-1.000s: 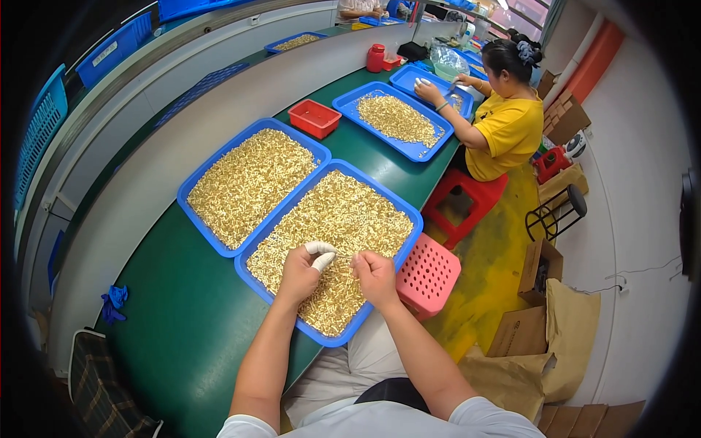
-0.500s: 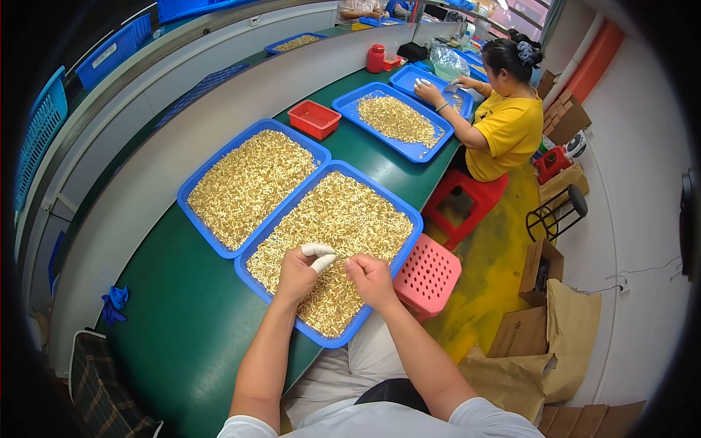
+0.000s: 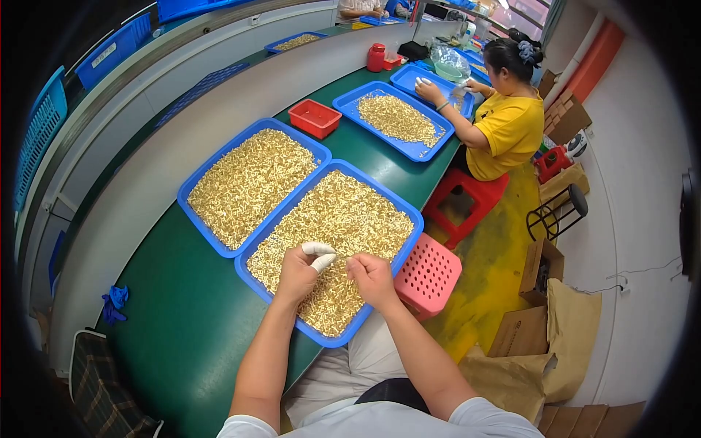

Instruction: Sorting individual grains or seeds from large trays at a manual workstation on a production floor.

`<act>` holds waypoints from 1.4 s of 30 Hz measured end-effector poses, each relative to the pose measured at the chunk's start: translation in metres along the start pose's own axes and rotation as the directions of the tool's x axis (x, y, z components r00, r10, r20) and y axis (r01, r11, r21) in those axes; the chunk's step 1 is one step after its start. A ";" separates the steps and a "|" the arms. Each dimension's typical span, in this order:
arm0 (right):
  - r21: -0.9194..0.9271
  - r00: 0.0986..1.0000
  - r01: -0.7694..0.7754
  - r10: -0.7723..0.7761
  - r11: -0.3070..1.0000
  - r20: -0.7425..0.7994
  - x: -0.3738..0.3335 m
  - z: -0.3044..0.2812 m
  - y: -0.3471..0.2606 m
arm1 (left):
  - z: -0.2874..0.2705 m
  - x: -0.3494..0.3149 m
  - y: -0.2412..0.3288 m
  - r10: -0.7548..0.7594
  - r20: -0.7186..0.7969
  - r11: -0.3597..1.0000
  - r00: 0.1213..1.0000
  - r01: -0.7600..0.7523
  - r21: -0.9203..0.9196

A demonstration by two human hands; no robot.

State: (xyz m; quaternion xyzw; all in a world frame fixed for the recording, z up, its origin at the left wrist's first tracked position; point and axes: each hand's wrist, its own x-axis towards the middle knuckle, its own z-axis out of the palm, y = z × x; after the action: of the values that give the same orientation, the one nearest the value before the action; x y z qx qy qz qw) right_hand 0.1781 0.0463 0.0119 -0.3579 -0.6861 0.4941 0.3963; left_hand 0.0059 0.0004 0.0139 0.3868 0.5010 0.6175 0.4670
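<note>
Over the near blue tray [image 3: 410, 206], heaped with small gold-coloured metal pieces [image 3: 358, 208], both hands meet with their fingertips close together. My left hand [image 3: 296, 275] wears white finger cots on thumb and forefinger, which are pinched together. Facing it, my right hand [image 3: 372, 280] is bare, its thumb and forefinger pressed together and the other fingers curled in. Whatever lies between the fingertips is too small to make out. A second blue tray [image 3: 191, 210] of the same pieces adjoins the first on its far left side.
A red bin [image 3: 315, 119] and another blue tray [image 3: 359, 93] of gold pieces stand farther along the green table [image 3: 182, 321]. A co-worker in yellow [image 3: 511, 128] sits at the far right. A pink stool [image 3: 429, 276] is beside the near tray; blue gloves [image 3: 115, 304] lie at left.
My hands keep the same pinched pose over the tray, with hardly any shift. The co-worker's farther hand has moved slightly to the right.
</note>
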 end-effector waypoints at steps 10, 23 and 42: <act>-0.046 0.999 0.049 -0.050 0.998 -0.012 -0.001 0.001 -0.003 | -0.001 -0.001 0.004 -0.042 0.016 0.999 0.999 0.042 0.016; 0.059 0.993 -0.098 0.094 0.993 0.069 -0.002 -0.003 0.003 | -0.003 -0.002 0.002 0.005 0.079 1.000 0.997 -0.005 0.000; -0.012 0.996 0.058 -0.059 0.998 -0.063 -0.002 0.001 0.001 | 0.000 -0.003 -0.004 0.155 0.092 0.851 0.984 -0.180 0.493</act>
State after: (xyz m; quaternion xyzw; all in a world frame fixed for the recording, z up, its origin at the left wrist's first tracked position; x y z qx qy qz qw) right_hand 0.1783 0.0445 0.0105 -0.3551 -0.6858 0.4675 0.4302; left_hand 0.0070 -0.0022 0.0102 0.5513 0.5963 0.4957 0.3078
